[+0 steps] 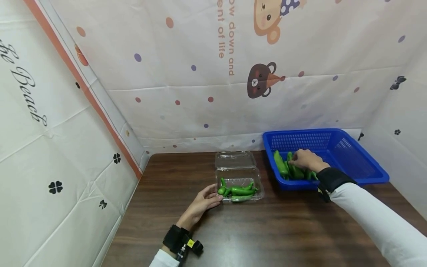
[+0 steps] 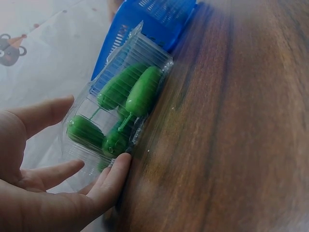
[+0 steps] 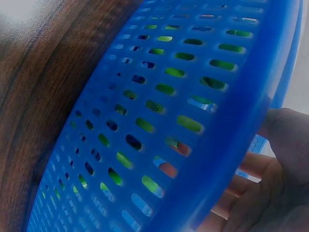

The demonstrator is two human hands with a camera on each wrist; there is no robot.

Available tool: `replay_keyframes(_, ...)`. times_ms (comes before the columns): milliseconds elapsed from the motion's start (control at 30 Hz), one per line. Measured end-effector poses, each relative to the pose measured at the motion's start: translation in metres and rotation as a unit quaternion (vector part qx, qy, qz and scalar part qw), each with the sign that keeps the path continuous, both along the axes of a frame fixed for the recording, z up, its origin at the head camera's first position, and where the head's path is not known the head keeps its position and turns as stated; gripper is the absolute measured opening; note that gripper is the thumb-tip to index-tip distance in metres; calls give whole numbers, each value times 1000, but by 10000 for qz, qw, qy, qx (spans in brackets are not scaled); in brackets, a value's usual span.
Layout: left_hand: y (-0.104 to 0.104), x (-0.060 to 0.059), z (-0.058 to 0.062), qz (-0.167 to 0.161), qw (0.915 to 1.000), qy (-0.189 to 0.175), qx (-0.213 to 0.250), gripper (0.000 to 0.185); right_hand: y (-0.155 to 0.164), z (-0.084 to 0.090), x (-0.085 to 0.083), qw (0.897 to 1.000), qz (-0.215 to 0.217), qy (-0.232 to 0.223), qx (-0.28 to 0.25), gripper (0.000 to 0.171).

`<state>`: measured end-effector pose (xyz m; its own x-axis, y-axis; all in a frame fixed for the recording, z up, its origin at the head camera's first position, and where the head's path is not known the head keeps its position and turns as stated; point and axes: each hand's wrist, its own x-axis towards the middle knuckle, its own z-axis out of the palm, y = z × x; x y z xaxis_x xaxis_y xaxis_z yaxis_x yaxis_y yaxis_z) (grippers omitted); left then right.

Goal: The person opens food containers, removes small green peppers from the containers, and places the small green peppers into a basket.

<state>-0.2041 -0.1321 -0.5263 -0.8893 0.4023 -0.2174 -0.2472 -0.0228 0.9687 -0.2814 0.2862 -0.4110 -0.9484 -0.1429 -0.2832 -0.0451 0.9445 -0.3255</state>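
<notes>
The right hand [image 1: 307,160] reaches into the blue basket [image 1: 340,159], its fingers bent down over green peppers [image 1: 281,164] at the basket's left end; whether it pinches one, I cannot tell. The right wrist view shows what the head view hides: the basket's slotted wall [image 3: 159,89] from outside, with green and bits of fingertip behind the slots.

The left hand [image 1: 201,203] touches the near left corner of a clear container [image 1: 237,173], and holds a few smaller peppers [image 1: 241,191] in no grip: they lie inside the container. From the left wrist, thumb and fingers stand wide apart at the container's end, and the peppers' stems show through the plastic. Only the head view shows the lid [image 1: 235,160] folded back, away from the person.

Container and basket sit side by side on a wooden table [image 1: 180,170], before a printed cloth [image 1: 186,111].
</notes>
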Motion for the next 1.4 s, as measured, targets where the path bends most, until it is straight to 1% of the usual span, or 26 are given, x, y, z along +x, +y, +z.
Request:
replay_keyframes(133, -1, 1, 0, 11, 10000, -5, 0, 75, 2, 2, 1, 10000, -16, 56, -69, 47)
replay_keyframes(233, -1, 1, 0, 9, 10000, 15, 25, 75, 4, 5, -1, 9996, -51, 280, -69, 45)
replay_keyframes(400, -2, 1, -1, -10, 10000, -4, 63, 75, 7, 15, -8, 9949, -166, 992, -47, 45)
replay_keyframes(500, -1, 0, -2, -24, 10000, 3, 44, 76, 4, 25, -11, 9904, -200, 1363, -70, 47)
replay_keyframes(633, -1, 0, -3, -19, 10000, -4, 18, 77, -4, 41, -10, 9838, -136, 1784, -54, 50)
replay_keyframes(800, -1, 0, -2, -10, 10000, -7, 3, 77, -22, 58, -8, 9759, -1, 2179, -138, 49)
replay_keyframes(1000, -2, 0, -1, -22, 10000, -12, 7, 76, -54, 72, -1, 9694, 266, 2420, -319, 49)
replay_keyframes(1167, -1, 0, 0, 5, 10000, 1, 18, 76, -83, 79, 9, 9639, 503, 2578, -426, 48)
replay_keyframes(1400, -1, -1, 0, 5, 10000, -11, 46, 75, -107, 82, 18, 9516, 838, 2950, -226, 47)
